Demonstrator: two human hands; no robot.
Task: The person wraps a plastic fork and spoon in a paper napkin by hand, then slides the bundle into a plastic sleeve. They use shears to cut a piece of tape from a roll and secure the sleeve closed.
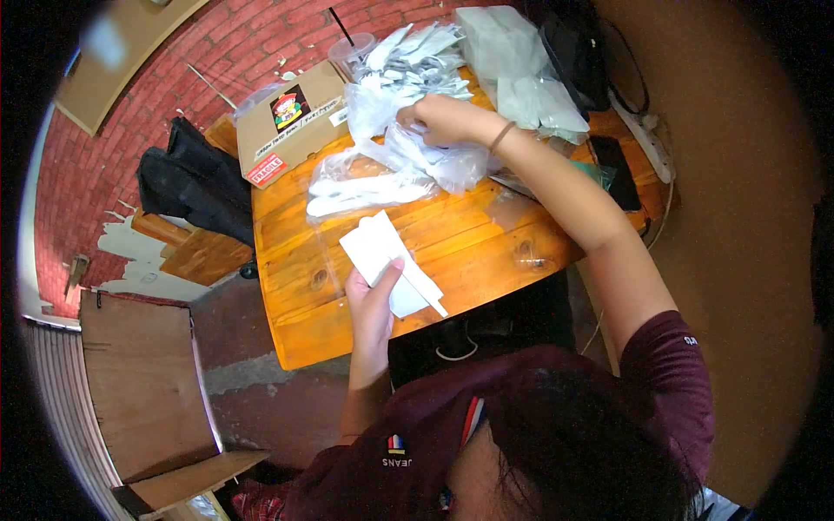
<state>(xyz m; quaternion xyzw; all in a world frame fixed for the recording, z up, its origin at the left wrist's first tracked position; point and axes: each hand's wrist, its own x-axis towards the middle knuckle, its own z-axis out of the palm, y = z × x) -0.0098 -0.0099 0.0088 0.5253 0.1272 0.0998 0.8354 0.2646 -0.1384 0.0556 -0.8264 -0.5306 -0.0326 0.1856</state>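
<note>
My left hand point(372, 304) is closed around a white paper napkin point(373, 247), thumb on top, over the table's near edge. Lying along the napkin is a thin white plastic utensil point(426, 291), its narrow end sticking out at the lower right. Across the table, my right hand point(441, 120) reaches to an opened clear plastic bag point(456, 169), fingers curled down. What those fingertips grip is hidden. White plastic spoons point(369, 193) lie in the bag's left part, nearer to me.
Behind the bag rises a heap of wrapped white packets point(417, 61) beside a clear cup point(352, 52) with a black straw. A cardboard box point(295, 122) stands at the left. Stacked white packs point(512, 61) and a dark phone-like slab point(614, 169) are on the right.
</note>
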